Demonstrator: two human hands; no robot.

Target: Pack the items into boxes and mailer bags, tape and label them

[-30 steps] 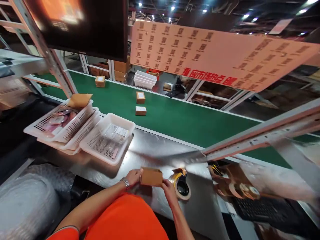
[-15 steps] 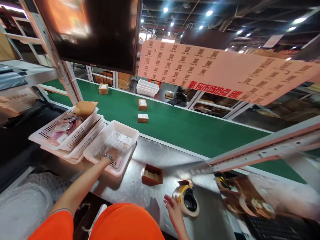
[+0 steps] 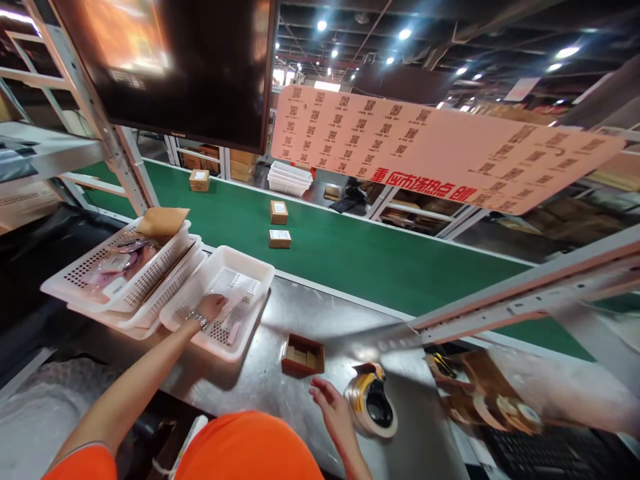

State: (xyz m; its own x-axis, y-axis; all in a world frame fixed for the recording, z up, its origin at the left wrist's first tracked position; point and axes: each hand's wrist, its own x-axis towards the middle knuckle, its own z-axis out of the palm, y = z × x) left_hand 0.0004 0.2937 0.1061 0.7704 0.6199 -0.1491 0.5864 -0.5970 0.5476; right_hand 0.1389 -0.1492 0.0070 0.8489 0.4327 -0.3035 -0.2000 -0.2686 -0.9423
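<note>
My left hand [image 3: 214, 307], with a metal watch at its wrist, is inside a white perforated plastic basket [image 3: 267, 267]. Its fingers are closed on the near side of a clear plastic bag [image 3: 244, 287] with a white label; the bag is blurred. My right hand [image 3: 330, 403] hangs over the metal table with its fingers apart and nothing in them. Just beyond it stands a small open cardboard box [image 3: 305, 367] with brown pieces inside. Close on its right lies a tape dispenser [image 3: 377, 405] with a wide roll.
Stacked baskets [image 3: 150, 300] at the left hold bagged pink goods and a brown envelope [image 3: 163, 221]. Small labelled cartons [image 3: 279, 239] sit on the green conveyor belt [image 3: 360, 267] behind the table. A slanted metal post [image 3: 465, 323], tape rolls and a keyboard [image 3: 545, 457] are at the right.
My left hand has drawn slightly left and nearer in the basket, and the labelled bag has shifted with it. My right hand has moved left, away from the tape dispenser, towards the open box.
</note>
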